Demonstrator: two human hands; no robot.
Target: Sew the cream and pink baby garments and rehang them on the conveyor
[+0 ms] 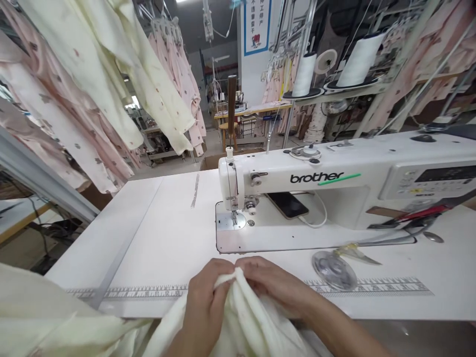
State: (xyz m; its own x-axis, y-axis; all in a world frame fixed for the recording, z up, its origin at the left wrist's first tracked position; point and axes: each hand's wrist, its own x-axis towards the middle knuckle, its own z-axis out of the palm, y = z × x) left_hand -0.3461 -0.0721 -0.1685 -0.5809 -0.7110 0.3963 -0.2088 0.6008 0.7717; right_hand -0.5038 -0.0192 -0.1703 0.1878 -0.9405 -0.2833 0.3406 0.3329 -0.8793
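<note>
Both hands pinch the edge of a pale yellow garment (243, 317) at the front of the white table. My left hand (208, 290) has its thumb and fingers closed on a fold. My right hand (269, 280) grips the same edge right beside it, with the fingertips of the two hands nearly touching. From there the cloth hangs down over the table edge toward me. Just beyond the hands stands a white sewing machine (316, 166), its presser foot and needle (234, 216) above the metal plate, with no cloth under them.
A clear round bobbin case (334, 270) and small yellow-handled snips (357, 254) lie right of my hands. Under the machine arm rests a phone (288, 205) on a white cable. A printed ruler (148, 292) runs along the table front. Yellow garments (148, 74) hang at left.
</note>
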